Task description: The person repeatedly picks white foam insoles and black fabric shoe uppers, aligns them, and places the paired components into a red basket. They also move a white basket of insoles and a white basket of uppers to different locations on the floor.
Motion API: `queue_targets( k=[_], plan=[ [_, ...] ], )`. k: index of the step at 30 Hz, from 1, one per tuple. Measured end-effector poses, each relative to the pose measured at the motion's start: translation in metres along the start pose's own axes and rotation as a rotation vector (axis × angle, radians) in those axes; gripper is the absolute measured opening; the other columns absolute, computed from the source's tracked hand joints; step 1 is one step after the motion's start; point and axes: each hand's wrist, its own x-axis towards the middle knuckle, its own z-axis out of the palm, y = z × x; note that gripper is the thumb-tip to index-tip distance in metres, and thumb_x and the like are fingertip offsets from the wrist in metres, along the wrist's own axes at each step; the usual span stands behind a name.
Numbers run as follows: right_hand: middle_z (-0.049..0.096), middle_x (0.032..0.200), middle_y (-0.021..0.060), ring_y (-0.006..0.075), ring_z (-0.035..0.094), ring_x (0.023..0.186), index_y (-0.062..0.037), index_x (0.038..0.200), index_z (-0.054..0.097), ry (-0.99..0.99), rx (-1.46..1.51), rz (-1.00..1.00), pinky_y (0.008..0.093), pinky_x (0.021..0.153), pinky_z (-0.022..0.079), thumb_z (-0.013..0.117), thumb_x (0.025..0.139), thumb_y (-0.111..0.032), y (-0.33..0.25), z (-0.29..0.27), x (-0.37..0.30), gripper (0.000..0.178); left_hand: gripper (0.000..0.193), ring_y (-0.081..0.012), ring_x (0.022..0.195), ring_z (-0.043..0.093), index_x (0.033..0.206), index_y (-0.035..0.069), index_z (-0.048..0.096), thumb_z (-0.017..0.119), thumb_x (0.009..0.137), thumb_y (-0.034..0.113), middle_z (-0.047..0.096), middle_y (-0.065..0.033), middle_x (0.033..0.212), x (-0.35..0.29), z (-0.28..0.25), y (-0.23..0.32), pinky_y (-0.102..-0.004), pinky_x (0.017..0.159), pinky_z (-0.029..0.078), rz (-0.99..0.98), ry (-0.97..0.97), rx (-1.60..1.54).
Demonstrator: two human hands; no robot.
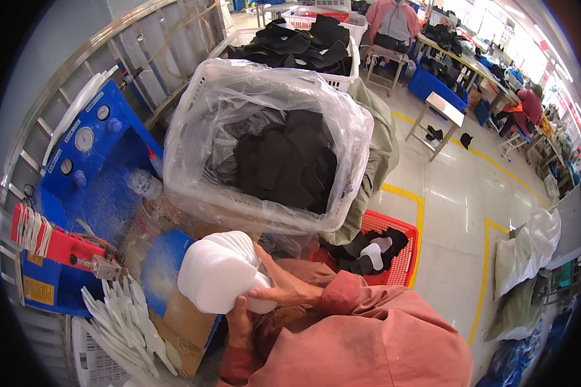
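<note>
Between my two hands is a thick stack of white insole-shaped pieces (214, 274), tilted, with its layered edges fanned toward the top. My left hand (241, 324) grips the stack's lower edge, thumb pointing up. From the right, my right hand (292, 284) closes round the other side, fingers along the layers. Both sleeves are red. Just beyond the stack stands a white basket (181, 138) lined with clear plastic, holding a pile of black cut pieces (287, 158). Loose white strips (126, 322) lie below and left of my hands.
At left is a blue machine (110, 164) with gauges and a red arm (55, 242). A red basket (403, 261) with black and white pieces sits on the floor to the right. Another white basket (345, 80) of black pieces stands behind. People sit at far tables.
</note>
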Motion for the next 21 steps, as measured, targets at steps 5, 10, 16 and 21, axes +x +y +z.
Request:
queue_targets(
  k=[5,10,16,21],
  plan=[
    [0.010,0.166,0.0289,0.0348,0.012,0.155,0.0044,0.160,-0.007,-0.052,0.059,-0.029,0.0405,0.125,0.014,0.072,0.091,-0.053,-0.003,-0.005,0.007,0.120,0.074,-0.0280,0.128,0.051,0.149,0.001,0.042,0.072,0.093,0.040,0.049,-0.0132,0.143,0.006,-0.012,-0.003,-0.0421,0.107,0.045,0.001,0.019,0.014],
    [0.016,0.165,0.0242,0.0321,0.016,0.154,0.0010,0.162,-0.001,0.030,-0.034,0.042,0.0427,0.124,0.017,0.074,0.090,-0.048,0.001,-0.014,0.014,0.115,0.075,-0.0249,0.126,0.052,0.146,0.001,0.047,0.080,0.087,0.035,0.052,-0.0109,0.140,0.020,-0.001,0.006,-0.0383,0.107,0.044,-0.048,-0.009,0.020],
    [0.022,0.166,0.0186,0.0282,0.019,0.154,-0.0048,0.164,0.009,0.081,0.372,0.031,0.0422,0.124,0.016,0.075,0.089,-0.036,0.002,-0.035,0.003,0.104,0.083,-0.0245,0.124,0.054,0.142,-0.001,0.051,0.088,0.076,0.034,0.055,-0.0107,0.138,0.030,0.014,0.009,-0.0389,0.106,0.044,0.080,-0.018,0.263],
    [0.019,0.166,0.0206,0.0302,0.016,0.154,-0.0012,0.163,0.003,0.134,0.273,-0.092,0.0427,0.125,0.013,0.075,0.089,-0.038,0.011,-0.048,-0.010,0.109,0.092,-0.0310,0.137,0.046,0.152,-0.001,0.035,0.078,0.085,0.046,0.045,-0.0156,0.149,0.034,0.025,0.004,-0.0453,0.116,0.037,0.179,-0.175,0.191]
  ],
)
